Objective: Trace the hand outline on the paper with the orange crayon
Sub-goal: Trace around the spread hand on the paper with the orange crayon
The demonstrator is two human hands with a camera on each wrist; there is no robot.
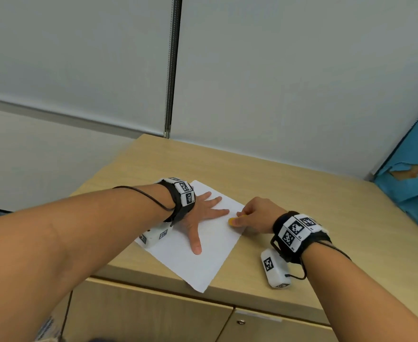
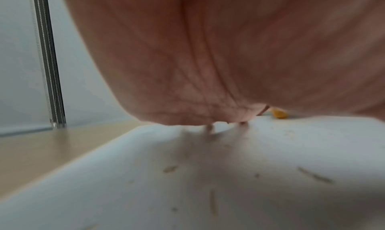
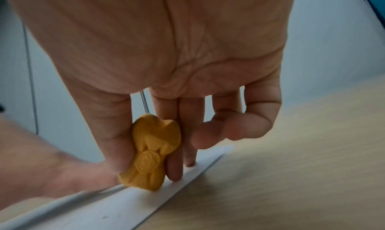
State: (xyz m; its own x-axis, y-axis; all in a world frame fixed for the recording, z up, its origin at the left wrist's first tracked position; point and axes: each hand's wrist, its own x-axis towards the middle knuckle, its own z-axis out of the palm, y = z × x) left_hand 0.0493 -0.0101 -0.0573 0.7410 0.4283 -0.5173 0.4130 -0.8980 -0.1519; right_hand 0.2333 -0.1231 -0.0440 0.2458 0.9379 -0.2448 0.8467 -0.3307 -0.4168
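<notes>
A white sheet of paper (image 1: 203, 257) lies at an angle on the wooden cabinet top (image 1: 301, 193). My left hand (image 1: 204, 213) presses flat on it, fingers spread, thumb toward me. My right hand (image 1: 249, 215) pinches a chunky moulded orange crayon (image 1: 233, 221) between thumb and fingers at the paper's right edge, just off the left fingertips. In the right wrist view the orange crayon (image 3: 152, 152) touches the paper (image 3: 104, 207) with its lower end. In the left wrist view my palm (image 2: 229, 52) fills the frame above the paper (image 2: 187, 184), and the orange crayon (image 2: 279, 114) peeks out beyond.
A white tagged sensor box (image 1: 275, 269) hangs from my right wrist over the cabinet top near its front edge. Another such box (image 1: 153, 236) sits under my left wrist. A blue torn panel (image 1: 412, 174) stands at the right. Pale walls (image 1: 277, 70) rise behind the cabinet.
</notes>
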